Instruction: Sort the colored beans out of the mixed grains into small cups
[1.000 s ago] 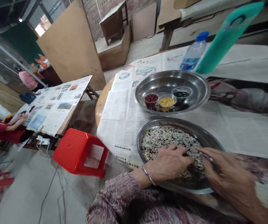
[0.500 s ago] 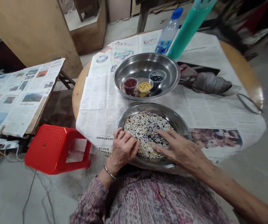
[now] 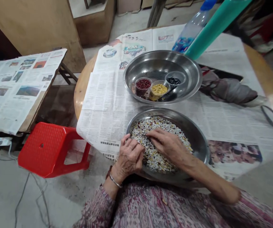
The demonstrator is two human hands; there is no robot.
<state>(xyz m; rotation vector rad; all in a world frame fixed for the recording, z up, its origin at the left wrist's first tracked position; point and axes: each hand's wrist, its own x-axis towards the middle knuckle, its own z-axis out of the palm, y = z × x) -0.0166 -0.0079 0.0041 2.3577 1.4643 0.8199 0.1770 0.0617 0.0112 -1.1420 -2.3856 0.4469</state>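
Observation:
In front of me is a steel basin (image 3: 199,139) holding a mix of white rice grains (image 3: 161,167) with dark, red and yellow beans. My left hand (image 3: 130,155) is closed over the near left rim of this basin, with its fingers curled; its palm is hidden. Inside the basin, my right hand (image 3: 168,144) reaches into the grains with thumb and fingers pinched together. Something small and dark shows at its fingertips, too small to name. Behind, a second steel basin (image 3: 160,58) holds clear cups of red beans (image 3: 143,84), yellow beans (image 3: 159,89) and black beans (image 3: 174,81).
Newspaper (image 3: 100,114) covers the round table (image 3: 79,90). Behind the far basin stand a plastic bottle (image 3: 191,31) and a tall green container (image 3: 214,30). A folded grey umbrella (image 3: 233,90) lies to the right. A red stool (image 3: 46,148) stands at the left.
My right hand has moved left across the grains, and its spread fingers have come together in a pinch. My left hand stays at the rim. The view has shifted slightly.

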